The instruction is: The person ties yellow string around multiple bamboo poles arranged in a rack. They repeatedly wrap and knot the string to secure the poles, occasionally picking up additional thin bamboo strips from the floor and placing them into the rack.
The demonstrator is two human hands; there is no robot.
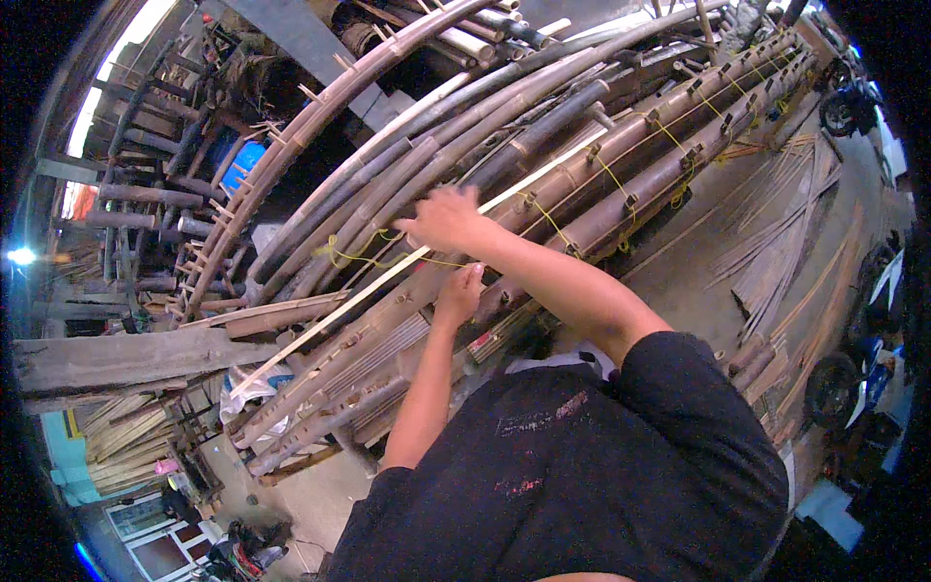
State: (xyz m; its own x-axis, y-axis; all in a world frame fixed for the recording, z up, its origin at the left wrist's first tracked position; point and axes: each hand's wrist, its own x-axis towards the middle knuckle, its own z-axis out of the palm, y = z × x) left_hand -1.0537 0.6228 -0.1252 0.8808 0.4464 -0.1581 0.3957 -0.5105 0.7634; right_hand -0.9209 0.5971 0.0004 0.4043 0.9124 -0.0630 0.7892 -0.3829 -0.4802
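My left hand (460, 294) is closed, pinching a thin yellow cord (373, 259) between thumb and fingers. The cord runs left from the pinch to a loose tangle over the bamboo poles. Above it and slightly left, my right hand (446, 221) reaches across with its fingers apart, a little blurred, close to the cord. Beneath the hands a pale, narrow strip (335, 315) slants along a brown bamboo pole (630, 147). Beside that lies a second bamboo pole (601, 218). Both poles carry short pegs and are tied with yellow cord at several places farther right.
Curved bamboo poles (388, 136) lie stacked beyond my hands. A long pole with pegs (267, 160) arches at the left, near a blue round object (242, 167). Thin slats (776, 252) are spread on the floor at right, near motorcycles (842, 388). A thick beam (116, 361) juts in at left.
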